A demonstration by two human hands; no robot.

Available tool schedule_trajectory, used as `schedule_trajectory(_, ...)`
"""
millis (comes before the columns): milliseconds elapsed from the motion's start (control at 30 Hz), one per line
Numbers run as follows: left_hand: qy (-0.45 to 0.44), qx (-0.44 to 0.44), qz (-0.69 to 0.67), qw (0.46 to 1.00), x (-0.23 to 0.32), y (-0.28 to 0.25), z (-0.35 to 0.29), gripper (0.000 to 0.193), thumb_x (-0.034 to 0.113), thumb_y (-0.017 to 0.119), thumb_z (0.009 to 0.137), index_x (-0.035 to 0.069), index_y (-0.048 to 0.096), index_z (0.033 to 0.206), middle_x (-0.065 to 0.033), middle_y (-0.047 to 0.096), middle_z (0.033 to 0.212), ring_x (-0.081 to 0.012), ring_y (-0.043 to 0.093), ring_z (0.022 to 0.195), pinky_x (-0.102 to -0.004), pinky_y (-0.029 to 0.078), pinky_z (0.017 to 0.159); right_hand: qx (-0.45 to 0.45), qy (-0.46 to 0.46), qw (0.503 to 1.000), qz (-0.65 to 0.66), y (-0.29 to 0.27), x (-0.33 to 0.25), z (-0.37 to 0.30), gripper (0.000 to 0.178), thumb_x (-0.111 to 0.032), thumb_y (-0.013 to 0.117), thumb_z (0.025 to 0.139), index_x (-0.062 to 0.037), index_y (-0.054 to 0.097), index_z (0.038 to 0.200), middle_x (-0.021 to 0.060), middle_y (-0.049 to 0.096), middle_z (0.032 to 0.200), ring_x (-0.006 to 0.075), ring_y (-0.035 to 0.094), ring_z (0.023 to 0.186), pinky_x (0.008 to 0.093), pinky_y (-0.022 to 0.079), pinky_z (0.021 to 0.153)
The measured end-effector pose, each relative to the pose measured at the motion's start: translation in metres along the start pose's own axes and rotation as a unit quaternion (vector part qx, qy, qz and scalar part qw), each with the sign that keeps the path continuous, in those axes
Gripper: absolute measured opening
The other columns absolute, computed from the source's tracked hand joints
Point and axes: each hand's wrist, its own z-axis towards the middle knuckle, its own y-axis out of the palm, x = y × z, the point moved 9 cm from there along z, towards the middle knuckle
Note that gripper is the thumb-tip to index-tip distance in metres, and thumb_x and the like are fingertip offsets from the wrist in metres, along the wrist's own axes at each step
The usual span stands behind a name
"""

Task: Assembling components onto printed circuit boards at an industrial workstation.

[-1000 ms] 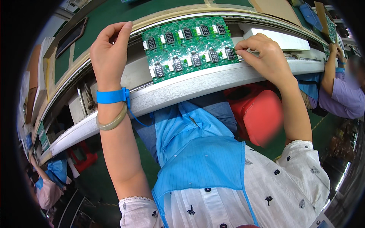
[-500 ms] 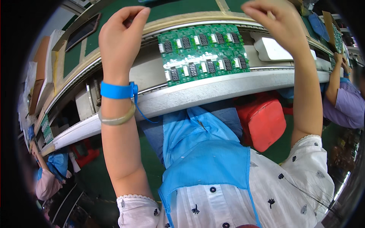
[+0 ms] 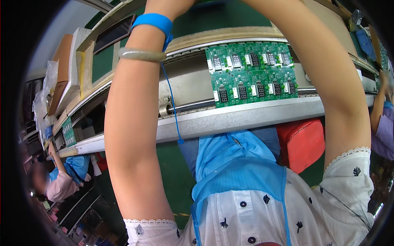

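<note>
A green circuit board panel (image 3: 253, 75) rests across the rails of the conveyor (image 3: 246, 115). It carries two rows of black digit displays, white connectors and small green parts. Beyond it, at the top edge, only the back part of my left hand (image 3: 170, 5) shows; its fingers are cut off by the picture. A blue wrist strap (image 3: 152, 22) with a hanging cord and a pale bangle (image 3: 141, 54) are on that arm. My right forearm (image 3: 316, 45) reaches past the panel's right side, its hand outside the picture. Close to my left hand lies a dark blue-edged thing (image 3: 211, 5), mostly cut off.
A dark flat rectangular device (image 3: 114, 33) lies on the far ledge at left, near a cardboard box (image 3: 62, 76). A red stool (image 3: 301, 143) stands below the conveyor. Co-workers sit at both sides; another green board (image 3: 68, 132) is near the left one.
Both my arms have reached farther forward, carrying my right hand out of the picture and my left hand mostly out. The panel appears farther right and lower as the view has shifted.
</note>
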Motion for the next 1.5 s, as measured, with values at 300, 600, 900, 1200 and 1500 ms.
schedule_trajectory(300, -0.074, -0.023, 0.039, 0.996, -0.004, 0.01, 0.003, 0.013, 0.024, 0.072, 0.08, 0.019, 0.078, 0.091, -0.0121, 0.074, 0.09, -0.033, 0.068, 0.093, -0.0522, 0.046, 0.086, 0.068, 0.039, 0.992, 0.099, 0.012, 0.007, 0.004, 0.023, -0.024, 0.067, 0.084, -0.008, 0.076, 0.097, 0.0173, 0.073, 0.105, 0.0338, 0.069, 0.101, 0.06, 0.045, 0.09)
schedule_trajectory(600, -0.036, 0.109, -0.131, 0.985, 0.008, -0.025, -0.008, 0.013, 0.015, 0.071, 0.084, 0.006, 0.075, 0.093, -0.0151, 0.073, 0.085, -0.028, 0.07, 0.081, -0.0397, 0.053, 0.075, 0.245, -0.027, 0.92, 0.304, -0.024, 0.035, -0.034, 0.026, -0.02, 0.067, 0.082, 0.0011, 0.075, 0.096, 0.0192, 0.073, 0.087, 0.0325, 0.071, 0.081, 0.0392, 0.056, 0.074)
schedule_trajectory(900, -0.167, 0.009, -0.573, 0.803, 0.027, -0.03, -0.109, 0.016, 0.011, 0.07, 0.092, -0.003, 0.071, 0.101, -0.0033, 0.071, 0.091, -0.0078, 0.063, 0.082, -0.0213, 0.05, 0.073, 0.039, 0.071, 0.676, 0.733, 0.018, 0.035, -0.16, 0.029, -0.025, 0.076, 0.086, -0.0072, 0.076, 0.108, 0.0102, 0.075, 0.096, 0.0177, 0.067, 0.08, 0.0284, 0.053, 0.078)
schedule_trajectory(1200, -0.221, -0.038, -0.67, 0.708, 0.047, -0.008, -0.178, 0.02, 0.01, 0.071, 0.092, -0.001, 0.073, 0.107, -0.0052, 0.072, 0.099, -0.0103, 0.065, 0.092, -0.0229, 0.05, 0.086, -0.011, 0.081, 0.618, 0.782, 0.047, 0.013, -0.213, 0.025, -0.013, 0.071, 0.091, -0.0002, 0.07, 0.113, 0.01, 0.072, 0.103, 0.0177, 0.07, 0.099, 0.0278, 0.052, 0.09)
schedule_trajectory(1500, -0.222, -0.031, -0.663, 0.714, 0.052, -0.006, -0.195, 0.018, 0.008, 0.071, 0.092, -0.001, 0.072, 0.107, -0.0057, 0.072, 0.098, -0.0105, 0.066, 0.092, -0.0233, 0.051, 0.085, 0.011, 0.071, 0.68, 0.73, 0.036, 0.004, -0.229, 0.022, -0.01, 0.071, 0.091, -0.0006, 0.071, 0.111, 0.0081, 0.072, 0.101, 0.0181, 0.07, 0.098, 0.0272, 0.052, 0.088)
